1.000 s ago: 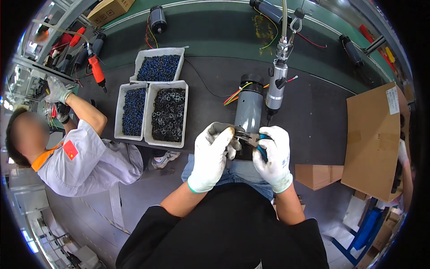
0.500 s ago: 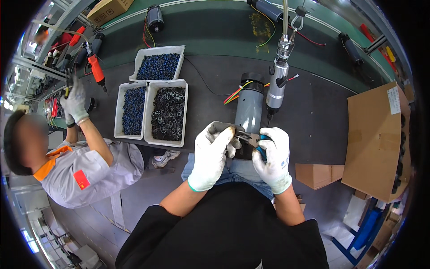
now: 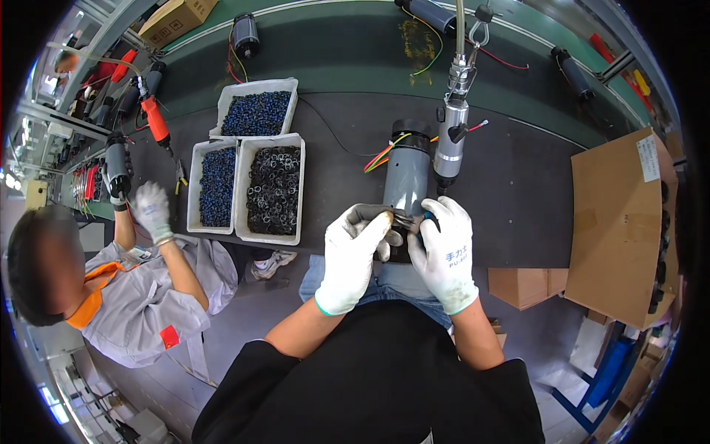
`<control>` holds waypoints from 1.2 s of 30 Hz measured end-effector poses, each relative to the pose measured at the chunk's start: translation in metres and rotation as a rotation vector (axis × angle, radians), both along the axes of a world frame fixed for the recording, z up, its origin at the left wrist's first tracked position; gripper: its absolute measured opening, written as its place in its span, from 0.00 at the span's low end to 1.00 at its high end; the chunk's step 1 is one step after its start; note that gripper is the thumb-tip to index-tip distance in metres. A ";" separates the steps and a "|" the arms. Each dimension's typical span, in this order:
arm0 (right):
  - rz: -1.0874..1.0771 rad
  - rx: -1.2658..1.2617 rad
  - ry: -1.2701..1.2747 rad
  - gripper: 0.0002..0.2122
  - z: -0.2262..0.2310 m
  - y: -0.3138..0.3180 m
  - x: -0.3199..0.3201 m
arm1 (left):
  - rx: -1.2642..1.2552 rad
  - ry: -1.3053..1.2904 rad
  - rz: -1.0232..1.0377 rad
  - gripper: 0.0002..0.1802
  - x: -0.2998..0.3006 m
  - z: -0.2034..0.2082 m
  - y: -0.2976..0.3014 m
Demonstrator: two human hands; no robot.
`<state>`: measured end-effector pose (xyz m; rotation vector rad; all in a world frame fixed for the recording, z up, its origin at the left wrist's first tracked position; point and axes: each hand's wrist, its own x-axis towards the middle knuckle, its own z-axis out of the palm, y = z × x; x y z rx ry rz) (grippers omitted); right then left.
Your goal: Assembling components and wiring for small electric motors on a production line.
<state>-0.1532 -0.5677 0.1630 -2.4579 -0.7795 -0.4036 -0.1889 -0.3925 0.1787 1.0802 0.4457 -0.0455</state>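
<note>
White-gloved, my left hand [image 3: 350, 255] is closed, thumb and fingers pinching small dark metal pieces [image 3: 401, 220] whose exact shape is hard to make out. Close beside it, my right hand [image 3: 446, 255] is wrapped round pliers [image 3: 427, 220] with blue handles, mostly hidden behind the glove. The plier jaws meet the left fingertips. Just beyond both hands, a grey cylindrical motor [image 3: 407, 177] with a black end cap and coloured wires lies on the dark bench. A silver power screwdriver [image 3: 451, 144] hangs right of the motor, its tip near my right fingers.
Left on the bench stand a white bin of black rings [image 3: 302, 189] and two bins of small blue-black parts [image 3: 191, 189] [image 3: 295, 92]. A cardboard box [image 3: 610, 229] stands at right. At left, a co-worker [image 3: 148, 296] holds another motor [image 3: 118, 164]; pliers [image 3: 180, 177] lie nearby.
My right hand has turned and moved slightly up and inward, hiding more of the pliers. The co-worker has put down pliers and now holds a motor.
</note>
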 end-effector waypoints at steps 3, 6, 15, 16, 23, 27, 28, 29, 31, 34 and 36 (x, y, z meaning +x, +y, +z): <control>-0.020 0.019 -0.001 0.16 -0.007 0.002 -0.003 | -0.039 -0.001 0.033 0.09 -0.001 -0.001 -0.005; -0.033 0.036 0.000 0.17 -0.013 0.001 -0.004 | -0.014 0.009 0.022 0.09 0.000 -0.005 -0.002; 0.024 -0.021 -0.007 0.16 -0.018 -0.009 -0.005 | -0.110 0.001 0.041 0.11 0.000 -0.012 -0.002; 0.038 -0.039 -0.010 0.16 -0.018 -0.010 -0.005 | -0.110 0.001 0.039 0.11 0.001 -0.012 -0.003; 0.026 -0.025 -0.003 0.17 -0.012 -0.009 -0.003 | -0.160 0.007 0.063 0.08 0.003 -0.011 -0.006; 0.012 -0.016 -0.043 0.17 -0.010 -0.008 -0.002 | -0.163 0.004 0.052 0.08 0.000 -0.014 -0.007; 0.004 -0.024 -0.058 0.17 -0.009 -0.008 -0.002 | -0.162 0.003 0.052 0.08 0.001 -0.014 -0.007; 0.002 -0.024 -0.060 0.17 -0.010 -0.009 -0.002 | -0.168 0.011 0.052 0.09 0.002 -0.013 -0.008; -0.005 -0.053 -0.101 0.17 -0.014 -0.010 -0.001 | -0.180 0.026 0.052 0.09 0.003 -0.012 -0.009; -0.018 -0.095 -0.133 0.17 -0.016 -0.012 -0.002 | -0.142 0.019 0.052 0.11 0.001 -0.017 -0.011; -0.031 -0.149 -0.147 0.16 -0.015 -0.013 -0.003 | -0.122 0.011 0.052 0.12 0.001 -0.019 -0.013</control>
